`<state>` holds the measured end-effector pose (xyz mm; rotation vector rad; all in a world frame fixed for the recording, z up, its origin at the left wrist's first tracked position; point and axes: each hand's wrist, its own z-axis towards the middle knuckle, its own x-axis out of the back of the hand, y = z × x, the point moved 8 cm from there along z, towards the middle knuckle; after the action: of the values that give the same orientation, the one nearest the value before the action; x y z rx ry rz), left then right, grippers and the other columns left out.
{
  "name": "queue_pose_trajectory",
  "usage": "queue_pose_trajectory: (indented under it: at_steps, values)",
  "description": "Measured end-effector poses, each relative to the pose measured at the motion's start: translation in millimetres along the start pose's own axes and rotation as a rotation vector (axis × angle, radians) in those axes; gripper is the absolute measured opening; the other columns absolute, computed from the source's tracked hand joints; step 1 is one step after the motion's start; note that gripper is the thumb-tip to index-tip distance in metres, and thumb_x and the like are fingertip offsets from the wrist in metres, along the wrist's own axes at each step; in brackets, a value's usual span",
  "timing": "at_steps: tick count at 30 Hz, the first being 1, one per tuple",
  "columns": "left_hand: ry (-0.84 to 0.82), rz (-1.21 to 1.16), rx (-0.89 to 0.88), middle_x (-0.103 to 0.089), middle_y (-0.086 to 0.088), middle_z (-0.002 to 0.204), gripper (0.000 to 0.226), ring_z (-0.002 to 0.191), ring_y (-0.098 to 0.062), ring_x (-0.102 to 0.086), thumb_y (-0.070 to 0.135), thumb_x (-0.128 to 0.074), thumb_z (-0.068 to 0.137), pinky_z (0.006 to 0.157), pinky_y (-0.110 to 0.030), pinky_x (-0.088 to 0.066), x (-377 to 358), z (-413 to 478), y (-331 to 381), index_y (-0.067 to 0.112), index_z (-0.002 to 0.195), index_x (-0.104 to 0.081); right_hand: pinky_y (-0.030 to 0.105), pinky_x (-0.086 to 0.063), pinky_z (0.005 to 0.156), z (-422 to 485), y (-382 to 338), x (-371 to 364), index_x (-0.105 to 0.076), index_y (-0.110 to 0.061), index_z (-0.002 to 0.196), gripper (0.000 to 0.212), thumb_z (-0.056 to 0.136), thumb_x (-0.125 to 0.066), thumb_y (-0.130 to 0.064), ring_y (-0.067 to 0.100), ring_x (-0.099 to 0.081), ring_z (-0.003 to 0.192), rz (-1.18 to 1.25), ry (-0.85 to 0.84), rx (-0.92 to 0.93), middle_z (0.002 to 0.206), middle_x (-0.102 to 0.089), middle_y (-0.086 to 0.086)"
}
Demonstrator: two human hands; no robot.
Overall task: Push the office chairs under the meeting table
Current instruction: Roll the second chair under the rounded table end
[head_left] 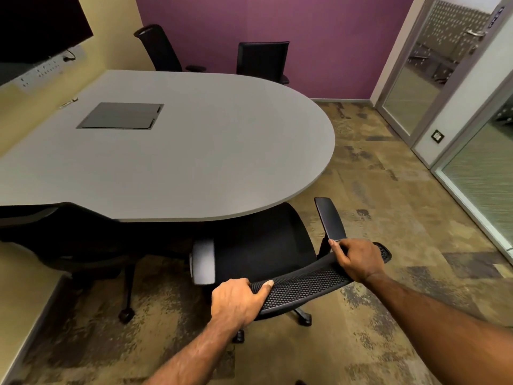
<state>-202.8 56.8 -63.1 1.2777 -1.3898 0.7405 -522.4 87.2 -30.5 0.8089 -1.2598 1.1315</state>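
A black mesh-backed office chair (266, 245) stands at the near curved end of the grey meeting table (194, 151), its seat partly under the tabletop edge. My left hand (238, 301) grips the left end of the chair's backrest top. My right hand (358, 259) grips the right end of the same backrest, beside the right armrest (330, 218). Another black chair (72, 240) sits to the left, tucked partly under the table. Two more black chairs (161, 48) (262, 61) stand at the table's far side against the purple wall.
A grey cable hatch (120, 115) is set in the tabletop. Glass doors and partitions (433, 68) line the right side. A dark screen (36, 26) hangs on the yellow wall at left. Patterned carpet (388, 190) lies open to the right of the table.
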Motion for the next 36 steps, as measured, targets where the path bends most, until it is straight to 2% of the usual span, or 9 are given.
queue_pose_trajectory:
  at_steps: [6, 10, 13, 16, 21, 26, 29, 32, 36]
  values:
    - [0.006, -0.065, 0.066, -0.072, 0.007, 0.082, 0.083, 0.085, -0.016, -0.068, 0.089, -0.021, 0.077, 0.076, -0.034, -0.053, 4, -2, -18, 0.027, 0.092, -0.073, 0.032, -0.036, 0.053, 20, -19, -8, -0.058, -0.022, 0.054, 0.07, 0.093, -0.023, -0.069, 0.017, -0.051, 0.048, -0.027, -0.035, 0.025, 0.049, -0.053, -0.004]
    - [0.004, -0.119, 0.095, -0.074, 0.008, 0.092, 0.074, 0.092, -0.015, -0.068, 0.085, -0.029, 0.082, 0.076, -0.032, -0.048, 11, -1, -31, 0.028, 0.1, -0.072, 0.034, -0.047, 0.06, 32, -33, -21, -0.06, -0.022, 0.057, 0.082, 0.086, -0.009, -0.079, 0.017, -0.056, 0.055, -0.047, -0.13, 0.001, 0.053, -0.058, -0.003]
    - [0.03, -0.144, 0.122, -0.074, 0.007, 0.097, 0.068, 0.096, -0.017, -0.068, 0.082, -0.034, 0.084, 0.076, -0.032, -0.046, 21, 0, -45, 0.028, 0.103, -0.072, 0.036, -0.053, 0.066, 37, -45, -30, -0.071, -0.021, 0.068, 0.089, 0.087, -0.009, -0.082, 0.015, -0.06, 0.059, -0.002, -0.138, 0.006, 0.059, -0.064, -0.005]
    - [0.072, -0.168, 0.127, -0.075, 0.007, 0.101, 0.065, 0.099, -0.018, -0.068, 0.079, -0.037, 0.085, 0.08, -0.033, -0.049, 28, 4, -61, 0.029, 0.107, -0.072, 0.038, -0.054, 0.065, 42, -57, -37, -0.07, -0.021, 0.067, 0.092, 0.085, -0.007, -0.086, 0.015, -0.06, 0.057, 0.035, -0.149, 0.011, 0.058, -0.064, -0.005]
    - [0.203, -0.183, 0.048, -0.075, 0.012, 0.09, 0.051, 0.089, -0.011, -0.069, 0.072, -0.042, 0.088, 0.076, -0.031, -0.051, 50, 14, -79, 0.034, 0.099, -0.074, 0.035, -0.054, 0.062, 43, -80, -37, -0.065, -0.024, 0.065, 0.08, 0.084, -0.019, -0.087, 0.012, -0.06, 0.059, 0.133, -0.186, 0.015, 0.06, -0.062, -0.009]
    - [0.181, -0.194, -0.001, -0.075, 0.014, 0.089, 0.046, 0.085, -0.008, -0.069, 0.067, -0.045, 0.089, 0.075, -0.027, -0.051, 60, 31, -91, 0.034, 0.098, -0.076, 0.029, -0.051, 0.061, 40, -96, -42, -0.065, -0.032, 0.068, 0.063, 0.082, -0.033, -0.085, 0.003, -0.059, 0.064, 0.174, -0.265, 0.097, 0.064, -0.062, -0.015]
    - [0.19, -0.209, -0.025, -0.075, 0.015, 0.087, 0.052, 0.08, -0.005, -0.068, 0.07, -0.04, 0.086, 0.075, -0.028, -0.055, 67, 40, -96, 0.034, 0.098, -0.076, 0.027, -0.051, 0.059, 36, -97, -45, -0.068, -0.031, 0.071, 0.063, 0.081, -0.037, -0.085, 0.003, -0.061, 0.064, 0.232, -0.286, 0.141, 0.065, -0.064, -0.016]
    - [0.231, -0.226, -0.038, -0.074, 0.015, 0.086, 0.057, 0.078, -0.005, -0.067, 0.072, -0.035, 0.084, 0.073, -0.029, -0.056, 76, 47, -97, 0.034, 0.097, -0.076, 0.02, -0.042, 0.055, 39, -98, -39, -0.073, -0.029, 0.076, 0.058, 0.084, -0.042, -0.077, 0.002, -0.061, 0.062, 0.289, -0.245, 0.173, 0.065, -0.065, -0.015]
    - [0.241, -0.222, -0.036, -0.074, 0.014, 0.084, 0.057, 0.077, -0.004, -0.067, 0.069, -0.034, 0.085, 0.073, -0.031, -0.057, 77, 53, -98, 0.032, 0.097, -0.076, 0.025, -0.036, 0.051, 48, -99, -30, -0.064, -0.028, 0.064, 0.057, 0.089, -0.037, -0.071, 0.006, -0.056, 0.053, 0.258, -0.144, 0.129, 0.055, -0.059, -0.01]
